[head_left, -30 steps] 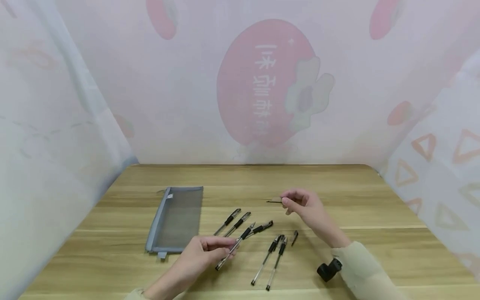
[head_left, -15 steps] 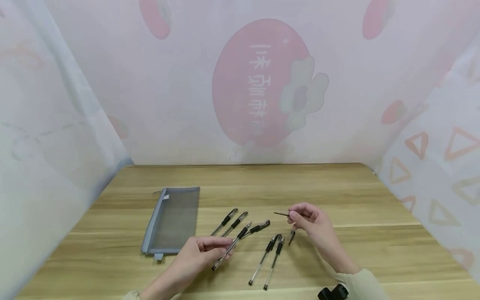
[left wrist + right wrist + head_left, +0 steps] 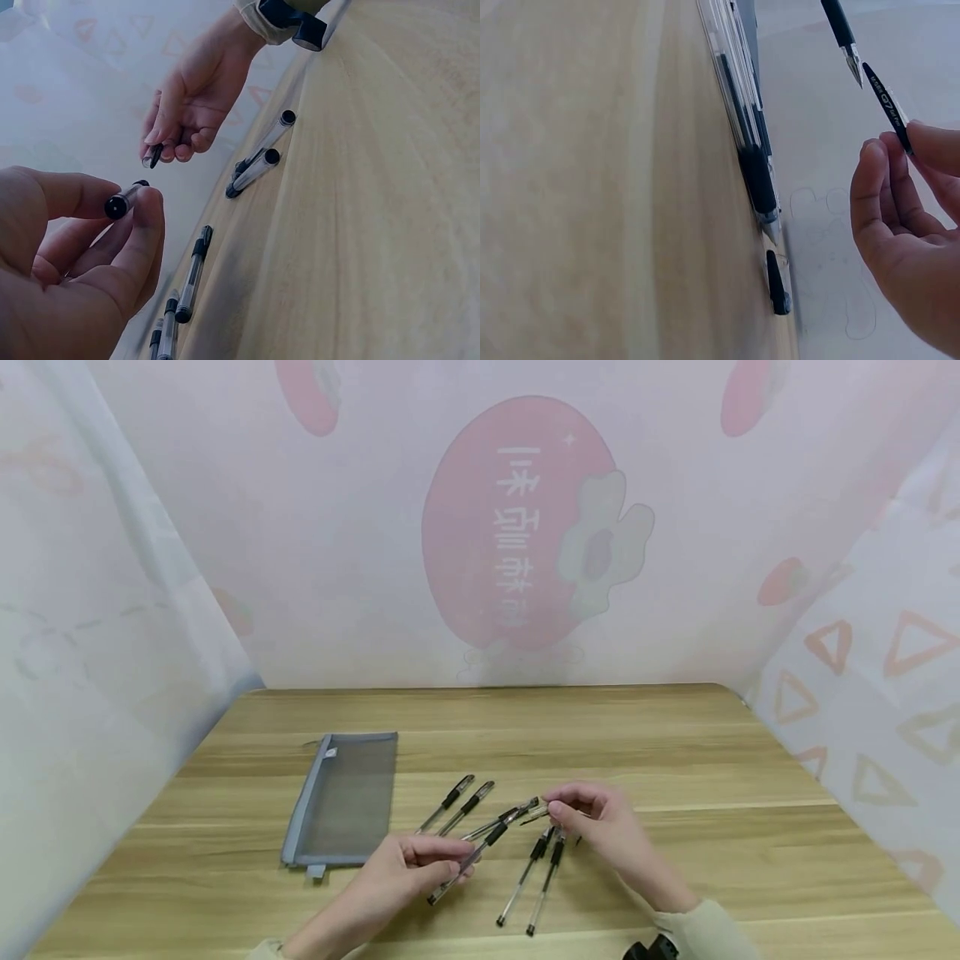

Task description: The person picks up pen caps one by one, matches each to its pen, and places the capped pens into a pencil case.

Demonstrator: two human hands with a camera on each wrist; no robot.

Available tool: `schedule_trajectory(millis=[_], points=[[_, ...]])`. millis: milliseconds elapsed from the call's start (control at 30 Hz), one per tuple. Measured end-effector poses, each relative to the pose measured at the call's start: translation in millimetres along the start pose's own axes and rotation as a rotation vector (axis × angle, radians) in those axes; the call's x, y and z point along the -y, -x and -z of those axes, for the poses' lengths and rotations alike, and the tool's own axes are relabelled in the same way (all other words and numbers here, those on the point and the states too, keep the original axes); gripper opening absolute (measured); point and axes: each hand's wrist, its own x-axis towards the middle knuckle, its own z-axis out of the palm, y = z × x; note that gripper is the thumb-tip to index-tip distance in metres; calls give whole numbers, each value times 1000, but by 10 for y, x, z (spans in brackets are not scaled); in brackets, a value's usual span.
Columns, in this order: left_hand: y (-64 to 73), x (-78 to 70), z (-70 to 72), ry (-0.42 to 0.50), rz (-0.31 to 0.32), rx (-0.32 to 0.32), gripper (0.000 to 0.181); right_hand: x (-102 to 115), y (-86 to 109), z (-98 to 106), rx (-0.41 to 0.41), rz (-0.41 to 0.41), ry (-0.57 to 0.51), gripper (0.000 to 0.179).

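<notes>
Two forearms [image 3: 322, 930] [image 3: 663, 881] are slanting inward toward the far edge of the table [image 3: 637, 735], left hand [image 3: 408, 870] pinching an uncapped pen [image 3: 496, 834], right hand [image 3: 594, 817] pinching a cap [image 3: 889, 109] near its tip

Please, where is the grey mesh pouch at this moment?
In the head view, the grey mesh pouch lies on the left part of the table, left of the pens and just beyond the left hand.

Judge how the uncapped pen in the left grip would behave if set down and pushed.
The pen would likely roll, since its end looks round and no clip shows on it. It should stay stiff, as it looks straight along its length. Its bare metal tip might catch or leave a mark.
</notes>
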Motion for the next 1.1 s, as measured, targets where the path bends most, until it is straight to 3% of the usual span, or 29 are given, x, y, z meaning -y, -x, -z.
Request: schedule_trajectory(millis=[667,1100], points=[[3,-12,-5,21,-17,85,28,-8,-7,-18,20,9,33,27],[1,-14,0,-8,-27,99,32,34,21,-99,159,-20,-40,24]])
